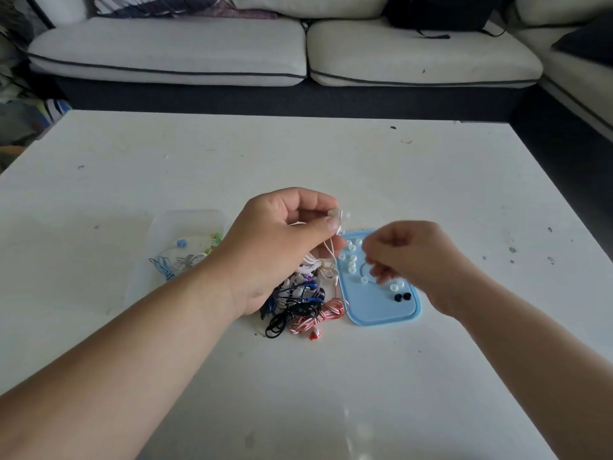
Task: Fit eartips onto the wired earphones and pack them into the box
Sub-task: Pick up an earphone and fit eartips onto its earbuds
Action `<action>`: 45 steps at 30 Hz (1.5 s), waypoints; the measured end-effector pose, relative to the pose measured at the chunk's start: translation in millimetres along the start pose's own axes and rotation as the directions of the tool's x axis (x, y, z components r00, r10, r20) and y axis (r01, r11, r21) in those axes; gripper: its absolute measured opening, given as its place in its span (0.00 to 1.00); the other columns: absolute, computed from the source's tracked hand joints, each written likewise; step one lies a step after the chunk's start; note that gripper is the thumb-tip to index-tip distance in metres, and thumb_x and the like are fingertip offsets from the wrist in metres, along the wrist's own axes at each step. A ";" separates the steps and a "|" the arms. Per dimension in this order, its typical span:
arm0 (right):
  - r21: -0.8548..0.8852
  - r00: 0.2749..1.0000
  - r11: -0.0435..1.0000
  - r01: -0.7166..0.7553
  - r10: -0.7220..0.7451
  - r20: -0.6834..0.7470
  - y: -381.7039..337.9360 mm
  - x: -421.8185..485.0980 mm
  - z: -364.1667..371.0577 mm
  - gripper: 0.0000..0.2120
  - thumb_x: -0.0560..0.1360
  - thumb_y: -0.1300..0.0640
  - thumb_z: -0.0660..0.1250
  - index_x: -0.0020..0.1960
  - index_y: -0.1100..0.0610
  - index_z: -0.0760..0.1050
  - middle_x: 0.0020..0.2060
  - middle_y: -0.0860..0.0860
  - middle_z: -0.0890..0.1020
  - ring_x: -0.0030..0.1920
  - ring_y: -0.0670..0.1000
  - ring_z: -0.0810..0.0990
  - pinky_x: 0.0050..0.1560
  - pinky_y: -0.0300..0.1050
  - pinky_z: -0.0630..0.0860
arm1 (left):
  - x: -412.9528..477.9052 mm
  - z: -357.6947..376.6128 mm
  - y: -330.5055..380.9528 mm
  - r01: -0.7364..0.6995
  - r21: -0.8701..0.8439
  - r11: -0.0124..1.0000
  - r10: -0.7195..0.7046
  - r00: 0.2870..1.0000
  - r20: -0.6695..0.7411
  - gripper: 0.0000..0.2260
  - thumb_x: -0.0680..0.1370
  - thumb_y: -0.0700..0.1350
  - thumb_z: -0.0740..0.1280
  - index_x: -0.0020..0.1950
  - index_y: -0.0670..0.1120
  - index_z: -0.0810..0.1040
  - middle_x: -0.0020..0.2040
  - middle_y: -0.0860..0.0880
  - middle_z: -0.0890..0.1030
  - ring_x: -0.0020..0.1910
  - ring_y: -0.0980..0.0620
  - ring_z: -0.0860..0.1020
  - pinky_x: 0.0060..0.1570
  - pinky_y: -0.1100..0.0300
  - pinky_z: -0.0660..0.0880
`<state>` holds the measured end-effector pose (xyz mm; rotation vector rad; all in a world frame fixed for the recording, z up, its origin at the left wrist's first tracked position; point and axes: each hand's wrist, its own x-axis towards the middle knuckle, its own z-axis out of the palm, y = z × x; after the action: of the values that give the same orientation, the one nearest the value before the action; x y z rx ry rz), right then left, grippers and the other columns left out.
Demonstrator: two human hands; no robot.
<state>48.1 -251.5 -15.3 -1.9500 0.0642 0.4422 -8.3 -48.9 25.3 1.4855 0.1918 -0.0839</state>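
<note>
White scuffed tabletop (431, 180) in front of a pale grey sofa (166, 51); all work items sat mid-surface, closer to the near edge than the far one. Progress, as judged: early to middle.

Clear plastic box (185, 220), on the left-edge side of the group, already held at least 2 earphone sets (blue and green-yellow buds, thin cables), so some looked packed. Tangled pile of wired earphones (298, 303) (black, blue, white, red-and-white striped) lay just right of the box, not yet packed, so most work was left. Light-blue plastic lid (381, 310), just beside the pile's right side, carried about 12 loose translucent white eartips (352, 258) and 2 black eartips (402, 297), all unfitted.

Left hand (282, 240) was raised above the pile, thumb and forefinger pinching a white earbud (340, 215). Its thin white cable (331, 257) dropped into the pile. Whether a tip sat on the nozzle was too blurred to confirm.

Right hand (408, 257) hovered over the lid, fingers curled, motion-blurred. Could not tell whether it gripped an eartip.

Earbud looked small, glossy, hard plastic; tips looked soft, light, easy to drop.
</note>
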 end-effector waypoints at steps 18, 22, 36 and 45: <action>-0.665 0.988 0.736 0.127 -0.156 0.015 23.1 9.3 22.9 0.08 0.75 0.61 0.65 0.42 0.56 0.82 0.35 0.51 0.84 0.38 0.54 0.82 0.38 0.44 0.79 | -0.9 -1.9 4.2 0.069 -0.120 0.990 -0.071 0.997 -0.014 0.14 0.80 0.30 0.67 0.64 0.40 0.79 0.50 0.41 0.84 0.46 0.44 0.88 0.51 0.52 0.85; 0.085 1.000 0.996 0.023 -0.021 -0.023 -14.2 -8.1 13.4 0.02 0.75 0.65 0.73 0.45 0.60 0.84 0.36 0.56 0.87 0.36 0.53 0.86 0.40 0.46 0.82 | 0.7 -2.4 4.6 0.069 -0.115 0.991 -0.070 0.998 -0.008 0.13 0.80 0.30 0.68 0.64 0.39 0.79 0.50 0.39 0.83 0.47 0.45 0.88 0.50 0.55 0.84; 0.623 0.977 0.780 -0.066 -0.077 0.199 -37.9 -28.9 9.3 0.14 0.69 0.61 0.73 0.52 0.67 0.82 0.44 0.59 0.85 0.39 0.50 0.84 0.41 0.40 0.82 | 2.2 2.1 3.3 0.020 -0.123 0.992 -0.019 1.000 0.011 0.10 0.79 0.31 0.70 0.59 0.40 0.82 0.45 0.46 0.84 0.46 0.50 0.86 0.46 0.58 0.83; 0.647 0.982 0.759 -0.079 -0.053 0.182 -38.2 -29.3 10.4 0.13 0.67 0.62 0.74 0.50 0.66 0.82 0.43 0.59 0.85 0.39 0.51 0.84 0.39 0.39 0.81 | 4.3 3.5 0.3 -0.034 -0.102 0.994 0.033 0.999 -0.014 0.10 0.78 0.32 0.71 0.57 0.43 0.83 0.51 0.42 0.84 0.50 0.47 0.85 0.51 0.55 0.83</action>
<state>27.4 -230.9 24.3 -1.2054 0.0952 0.5295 -3.7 -52.1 25.1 1.3865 0.1790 -0.0371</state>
